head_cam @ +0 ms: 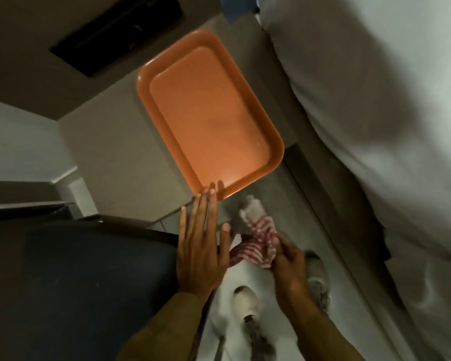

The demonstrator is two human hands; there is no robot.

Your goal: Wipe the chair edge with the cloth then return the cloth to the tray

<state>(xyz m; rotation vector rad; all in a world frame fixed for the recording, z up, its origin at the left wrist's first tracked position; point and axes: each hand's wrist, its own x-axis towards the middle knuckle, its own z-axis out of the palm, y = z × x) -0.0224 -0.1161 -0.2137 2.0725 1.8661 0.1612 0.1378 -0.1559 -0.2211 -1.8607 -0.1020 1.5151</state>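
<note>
Two hands show near the bottom of the view, close together. The left hand (198,246) is flat and spread wide, with all its fingers (211,204) straight and pointing up toward the tray. It holds nothing. It sits over the right edge of the dark chair (89,282), but I cannot tell if the palm is pressing on the chair or just above it. A brown sleeve (167,327) covers that arm.

The right hand (288,267) is closed around the cloth (255,241). The cloth is red and white striped and all bunched up. One fluffy end sticks up past the fist, and another part hangs down toward the left hand. The cloth is just beside the chair edge, between the two hands, and I cannot tell if it touches the chair.

The orange tray (208,113) lies flat on a tan table top (110,142) above the hands. Nothing is in it. The near end of the tray hangs a little past the table edge. The longest fingertips of the left hand seem to overlap the tray rim.

Down below, two pale shoes (246,303) stand on a light floor (284,342). A big white bed (375,100) fills the right side
</note>
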